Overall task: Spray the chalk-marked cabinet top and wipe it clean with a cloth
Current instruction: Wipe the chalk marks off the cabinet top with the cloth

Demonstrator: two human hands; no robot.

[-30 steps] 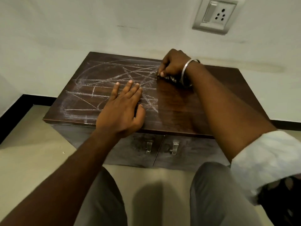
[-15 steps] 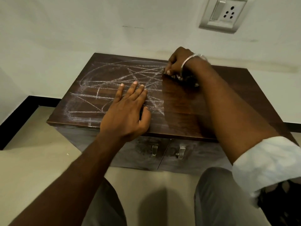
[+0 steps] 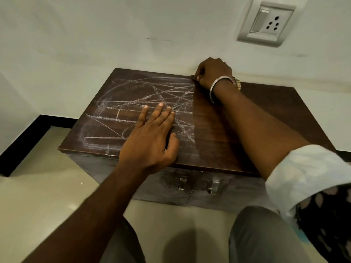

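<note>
The dark wooden cabinet top (image 3: 269,118) carries white chalk scribbles (image 3: 133,103) across its left half; its right half shows bare wood. My left hand (image 3: 152,135) lies flat on the chalked part with straight fingers. At the far edge by the wall, my right hand (image 3: 212,73) is curled round a small cloth (image 3: 237,84). Only a tan scrap of that cloth shows past my wrist and a tip by my fingers. No spray bottle is in view.
The cabinet stands against a pale wall (image 3: 114,35) with a switch-and-socket plate (image 3: 266,25) above its right side. Two metal drawer handles (image 3: 197,184) sit on the front. My knees (image 3: 256,234) are just below it, over a beige floor (image 3: 38,196) with a black skirting.
My right hand has slid away from me along the border of the chalk marks to the far edge. My left hand has stayed flat in place.
</note>
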